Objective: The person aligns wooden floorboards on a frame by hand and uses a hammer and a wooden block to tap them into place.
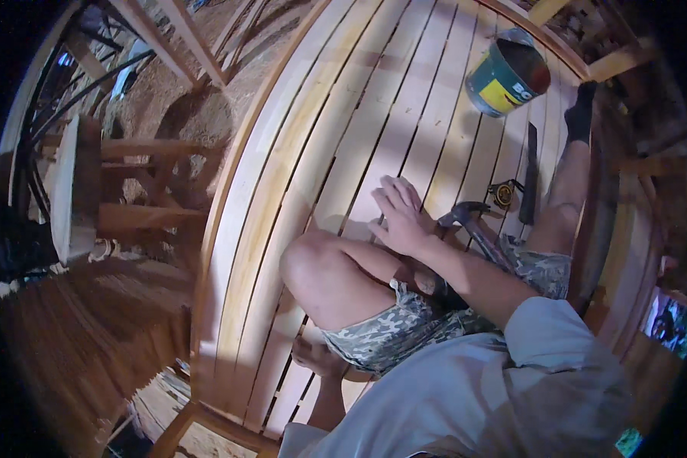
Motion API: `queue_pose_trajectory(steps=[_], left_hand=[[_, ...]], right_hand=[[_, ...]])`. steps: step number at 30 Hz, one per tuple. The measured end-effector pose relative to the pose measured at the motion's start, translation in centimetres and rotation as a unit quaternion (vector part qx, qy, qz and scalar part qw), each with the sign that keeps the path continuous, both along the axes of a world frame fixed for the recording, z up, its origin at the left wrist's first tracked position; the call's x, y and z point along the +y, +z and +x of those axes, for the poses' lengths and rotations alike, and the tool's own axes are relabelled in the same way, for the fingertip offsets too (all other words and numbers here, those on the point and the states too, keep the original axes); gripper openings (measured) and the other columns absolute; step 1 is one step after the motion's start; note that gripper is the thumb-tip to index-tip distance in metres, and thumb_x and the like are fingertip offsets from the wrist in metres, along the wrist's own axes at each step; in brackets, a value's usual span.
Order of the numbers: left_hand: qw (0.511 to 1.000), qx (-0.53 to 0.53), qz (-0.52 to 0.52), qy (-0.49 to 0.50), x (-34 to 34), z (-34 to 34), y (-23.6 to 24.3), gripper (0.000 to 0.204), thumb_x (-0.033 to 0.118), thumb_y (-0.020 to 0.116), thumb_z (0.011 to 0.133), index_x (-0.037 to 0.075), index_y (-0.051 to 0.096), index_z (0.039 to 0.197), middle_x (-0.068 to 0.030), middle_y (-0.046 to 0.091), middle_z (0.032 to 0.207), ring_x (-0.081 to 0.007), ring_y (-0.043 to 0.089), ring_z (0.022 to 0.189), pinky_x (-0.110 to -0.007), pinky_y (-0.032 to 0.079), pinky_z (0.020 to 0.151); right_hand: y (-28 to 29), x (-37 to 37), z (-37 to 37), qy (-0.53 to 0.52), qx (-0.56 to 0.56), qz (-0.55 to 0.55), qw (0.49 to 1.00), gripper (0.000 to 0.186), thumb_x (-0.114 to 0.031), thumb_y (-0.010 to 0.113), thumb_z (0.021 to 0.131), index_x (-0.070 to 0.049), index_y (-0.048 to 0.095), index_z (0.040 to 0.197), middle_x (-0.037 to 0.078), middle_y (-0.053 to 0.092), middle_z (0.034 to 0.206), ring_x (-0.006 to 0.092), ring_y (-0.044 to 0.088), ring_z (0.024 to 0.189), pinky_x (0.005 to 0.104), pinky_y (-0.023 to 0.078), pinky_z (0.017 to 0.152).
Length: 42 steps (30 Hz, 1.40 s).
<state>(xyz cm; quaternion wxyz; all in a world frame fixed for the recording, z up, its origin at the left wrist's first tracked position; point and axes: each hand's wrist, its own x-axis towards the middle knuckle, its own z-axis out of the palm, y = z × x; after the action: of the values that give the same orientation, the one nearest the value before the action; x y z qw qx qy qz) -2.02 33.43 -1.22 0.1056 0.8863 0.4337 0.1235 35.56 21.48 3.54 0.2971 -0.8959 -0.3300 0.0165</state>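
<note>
My right hand [401, 217] hovers over or rests on the pale wooden slats [343, 164], fingers spread and holding nothing. Beside my bent left knee, my left hand [318, 357] leans on the slats with its fingers partly in view; it appears open and empty. A claw hammer [469, 216] lies just right of my right hand, its handle slanting toward my shorts. Past it sits a round black-and-yellow tape measure [501, 195]. Alongside is a long, dark, narrow bar [529, 179] whose kind I cannot make out.
A dark green bucket [504, 80] with a yellow label stands on the slats at the far right. A raised wooden edge [240, 168] borders the slats on the left. Beyond it are timber beams [149, 217] and brown earth. My outstretched leg [561, 183] lies along the right side.
</note>
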Motion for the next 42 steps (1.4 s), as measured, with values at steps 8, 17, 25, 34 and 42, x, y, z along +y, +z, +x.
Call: queue_pose_trajectory(steps=[8, 17, 25, 34, 42], left_hand=[[0.998, 0.018, 0.006, -0.061, 1.0, -1.4, -0.5, 0.053, 0.049, 0.074, 0.072, 0.004, 0.064, 0.098, -0.0264, 0.046, 0.131, -0.0453, 0.038, 0.121, -0.056, 0.030, 0.098], [0.994, 0.046, 0.031, -0.093, 0.8, -0.8, 0.8, 0.056, 0.044, 0.073, 0.077, 0.004, 0.062, 0.115, -0.0250, 0.043, 0.131, -0.0437, 0.039, 0.121, -0.052, 0.031, 0.100], [0.979, -0.176, -0.094, 0.044, 6.0, -4.0, -1.3, 0.060, 0.038, 0.074, 0.083, 0.006, 0.052, 0.128, -0.0220, 0.045, 0.131, -0.0397, 0.044, 0.120, -0.049, 0.041, 0.095], [0.990, -0.015, 0.093, -0.102, 9.1, -1.3, -1.0, 0.082, 0.040, 0.066, 0.087, -0.002, 0.034, 0.150, -0.0283, 0.040, 0.142, -0.0437, 0.038, 0.129, -0.057, 0.033, 0.104], [0.991, 0.038, 0.089, -0.089, 8.4, -2.9, -1.7, 0.078, 0.042, 0.062, 0.092, -0.010, 0.037, 0.145, -0.0265, 0.048, 0.134, -0.0425, 0.043, 0.123, -0.058, 0.032, 0.104]], right_hand=[[-3.5, 3.7, 0.4, 0.068, -0.064, -0.091, 0.991, 0.050, -0.035, 0.067, 0.085, -0.020, 0.059, 0.132, 0.002, 0.046, 0.146, 0.0259, 0.036, 0.140, 0.0504, 0.027, 0.116], [-4.1, 4.6, 0.2, 0.024, -0.084, -0.092, 0.992, 0.032, -0.039, 0.068, 0.086, -0.021, 0.069, 0.112, 0.002, 0.055, 0.136, 0.0288, 0.042, 0.134, 0.0527, 0.029, 0.114], [-3.8, 6.2, -0.4, 0.003, -0.088, -0.077, 0.993, 0.025, -0.041, 0.072, 0.081, -0.021, 0.071, 0.096, 0.001, 0.058, 0.128, 0.0287, 0.044, 0.128, 0.0494, 0.029, 0.108], [-3.8, 5.6, 0.2, -0.025, -0.066, -0.049, 0.996, 0.026, -0.040, 0.077, 0.073, -0.020, 0.073, 0.090, 0.000, 0.059, 0.121, 0.0296, 0.045, 0.124, 0.0458, 0.031, 0.105], [-3.3, 5.8, 0.5, -0.024, -0.082, -0.023, 0.996, 0.023, -0.035, 0.079, 0.071, -0.019, 0.073, 0.085, 0.000, 0.061, 0.120, 0.0282, 0.048, 0.120, 0.0441, 0.034, 0.101]])
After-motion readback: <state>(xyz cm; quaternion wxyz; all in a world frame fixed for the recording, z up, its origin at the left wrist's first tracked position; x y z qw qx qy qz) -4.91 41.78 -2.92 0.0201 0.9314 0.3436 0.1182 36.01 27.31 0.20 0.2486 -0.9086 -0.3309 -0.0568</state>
